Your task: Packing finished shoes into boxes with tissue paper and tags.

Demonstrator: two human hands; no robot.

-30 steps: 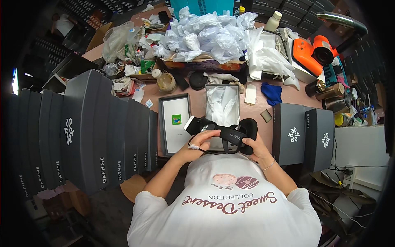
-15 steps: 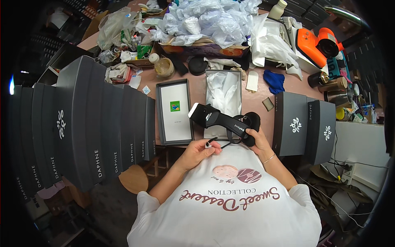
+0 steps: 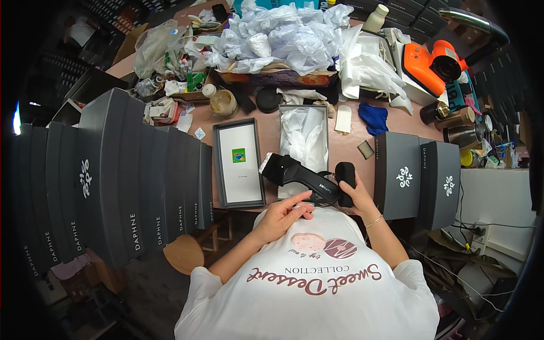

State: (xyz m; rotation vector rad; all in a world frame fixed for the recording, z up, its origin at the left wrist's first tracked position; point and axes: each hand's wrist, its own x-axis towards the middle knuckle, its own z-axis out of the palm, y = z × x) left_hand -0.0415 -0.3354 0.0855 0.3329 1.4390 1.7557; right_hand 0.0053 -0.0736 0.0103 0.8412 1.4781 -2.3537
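Observation:
My right hand is closed round the heel end of a black sandal, which has a chunky block heel and a wide toe band with a pale, glittering edge. The sandal lies tilted on its side, toe to the left, in front of my body. At its near side my left hand has its fingers pinched together by the thin black ankle strap; the strap's end is hidden in them. Behind the sandal stands an open grey shoebox with white tissue paper. An upturned box lid lies left of it.
Dark shoeboxes stand in a row on the left, and two more shoeboxes on the right. Farther back are a carton heaped with crumpled tissue, a jar, a blue cloth and an orange device.
My left hand has moved slightly right, toward the sandal, and the strap end seen in its fingers is now hidden. The sandal has turned a little and its heel shows more upright.

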